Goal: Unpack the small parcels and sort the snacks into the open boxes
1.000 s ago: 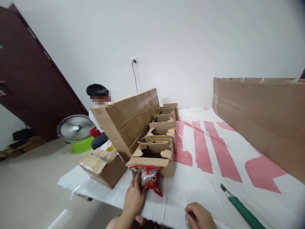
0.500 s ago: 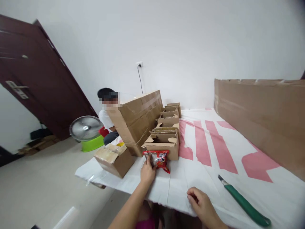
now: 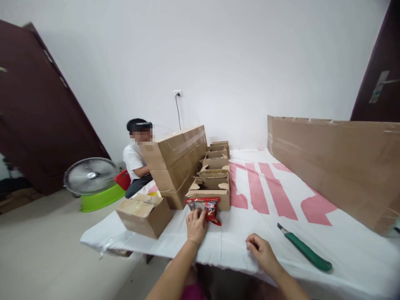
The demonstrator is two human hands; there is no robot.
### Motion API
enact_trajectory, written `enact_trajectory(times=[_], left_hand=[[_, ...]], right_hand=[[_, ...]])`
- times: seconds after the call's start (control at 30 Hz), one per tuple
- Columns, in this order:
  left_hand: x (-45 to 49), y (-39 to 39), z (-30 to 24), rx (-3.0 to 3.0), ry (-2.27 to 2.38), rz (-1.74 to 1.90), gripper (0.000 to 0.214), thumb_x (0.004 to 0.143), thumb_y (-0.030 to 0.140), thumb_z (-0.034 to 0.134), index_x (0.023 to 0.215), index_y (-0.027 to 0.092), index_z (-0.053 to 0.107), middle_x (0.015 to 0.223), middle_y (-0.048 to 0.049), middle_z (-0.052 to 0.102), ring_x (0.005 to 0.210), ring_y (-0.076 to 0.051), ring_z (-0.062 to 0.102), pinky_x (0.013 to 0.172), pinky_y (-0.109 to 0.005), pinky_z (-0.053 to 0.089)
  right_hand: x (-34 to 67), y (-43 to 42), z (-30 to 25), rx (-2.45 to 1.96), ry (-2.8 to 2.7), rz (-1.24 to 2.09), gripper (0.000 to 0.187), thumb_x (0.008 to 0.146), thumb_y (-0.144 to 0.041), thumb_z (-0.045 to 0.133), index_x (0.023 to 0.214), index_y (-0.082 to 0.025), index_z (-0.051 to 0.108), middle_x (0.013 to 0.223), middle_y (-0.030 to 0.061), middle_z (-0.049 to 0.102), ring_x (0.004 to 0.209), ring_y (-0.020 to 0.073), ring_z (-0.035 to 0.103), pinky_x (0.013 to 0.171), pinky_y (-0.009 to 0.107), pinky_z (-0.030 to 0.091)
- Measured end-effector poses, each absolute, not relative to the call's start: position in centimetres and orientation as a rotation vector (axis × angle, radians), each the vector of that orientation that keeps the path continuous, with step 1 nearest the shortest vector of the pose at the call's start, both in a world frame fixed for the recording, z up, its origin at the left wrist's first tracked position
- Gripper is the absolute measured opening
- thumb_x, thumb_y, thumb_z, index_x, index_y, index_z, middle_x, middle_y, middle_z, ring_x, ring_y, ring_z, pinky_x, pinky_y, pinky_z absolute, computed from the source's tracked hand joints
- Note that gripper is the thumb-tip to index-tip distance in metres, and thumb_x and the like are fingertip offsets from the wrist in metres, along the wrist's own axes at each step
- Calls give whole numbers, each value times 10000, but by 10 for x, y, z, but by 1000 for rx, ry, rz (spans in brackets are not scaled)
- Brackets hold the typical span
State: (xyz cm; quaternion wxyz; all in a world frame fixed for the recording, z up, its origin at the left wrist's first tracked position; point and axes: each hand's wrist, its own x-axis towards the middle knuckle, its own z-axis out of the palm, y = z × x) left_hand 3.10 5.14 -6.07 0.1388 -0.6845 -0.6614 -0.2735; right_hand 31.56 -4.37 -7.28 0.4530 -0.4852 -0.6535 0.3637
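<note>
Crinkly red snack bag up against a row of rough-cut cardboard boxes

So the left hand is laid on a glossy, puffy packet, red film with a see-through patch, sitting right at the front of the nearest open box. Fingers are slightly apart; can't tell if they're actually pinching it. Right hand is curled into a loose fist over the wrinkly white cloth with its flat pink shapes, near a cutter with a smooth, curved green handle. Boxes are matte brown with ragged cutouts; the closed carton to the left has shiny tape on top.

Compared with a second ago, the left hand reaches farther across the packet, hiding more of it. The whole cutter handle now shows, and a dark door has come into view at right.
</note>
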Motion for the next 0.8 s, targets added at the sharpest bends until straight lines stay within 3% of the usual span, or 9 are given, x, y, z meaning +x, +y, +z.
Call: enact_trajectory(times=[0.3, 0.63, 0.8], left_hand=[[27, 58, -60, -2004, -1930, -834, 521, 863, 99, 408, 1348, 243, 530, 1348, -147, 518, 1257, -315, 431, 1042, -493, 318], [36, 56, -60, -1991, -2007, -807, 688, 760, 98, 495, 1439, 129, 387, 1464, -206, 411, 1380, -330, 346, 1084, -505, 304], [5, 24, -27, -2078, -1845, -845, 638, 756, 199, 580, 1382, 236, 463, 1499, -109, 390, 1407, -287, 302, 1141, -482, 211]], right_hand=[[312, -43, -78, -1251, -1701, 782, 249, 865, -405, 491, 782, -189, 584, 667, -13, 566, 636, 154, 518, 616, 263, 408], [318, -47, -80, -1248, -1800, 723, 317, 894, -484, 467, 820, -203, 595, 731, 14, 634, 696, 184, 604, 669, 270, 468], [317, -52, -81, -1262, -1845, 673, 294, 901, -463, 465, 854, -219, 622, 799, 24, 682, 752, 192, 648, 707, 268, 500]])
